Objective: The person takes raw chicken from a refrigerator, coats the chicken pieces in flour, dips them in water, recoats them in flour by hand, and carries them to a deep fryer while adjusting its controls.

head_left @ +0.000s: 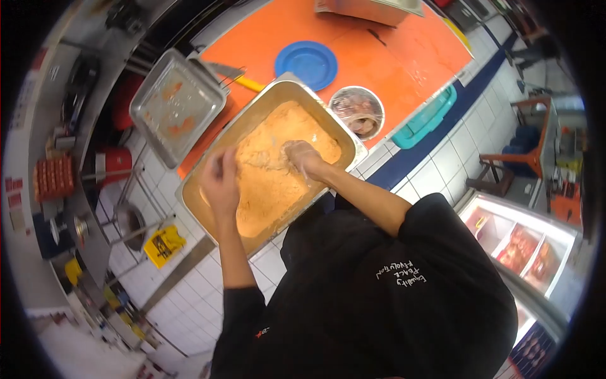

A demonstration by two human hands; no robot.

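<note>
A deep metal pan (pixel 208 218) holds a bed of orange breading flour (pixel 271 196). My right hand (pixel 303 158), in a clear plastic glove and dusted with flour, reaches down into it, fingers curled and pressed at a lumpy flour-coated piece (pixel 268 159). What lies under those fingers is hidden. Over the pan's left side hovers my left hand (pixel 221 186), its fingers loosely bent and apart, with nothing visible in it. Beside the pan's right corner stands a round container (pixel 358 112) of what looks like raw meat, partly covered in clear plastic.
An orange table (pixel 252 44) carries a blue plate (pixel 307 66), a yellow-handled knife (pixel 249 83) and another metal pan (pixel 372 9). To the left sits a stained metal tray (pixel 173 104). A teal bin (pixel 426 120) stands at the table's right edge; a lit display case (pixel 521 237) is behind right.
</note>
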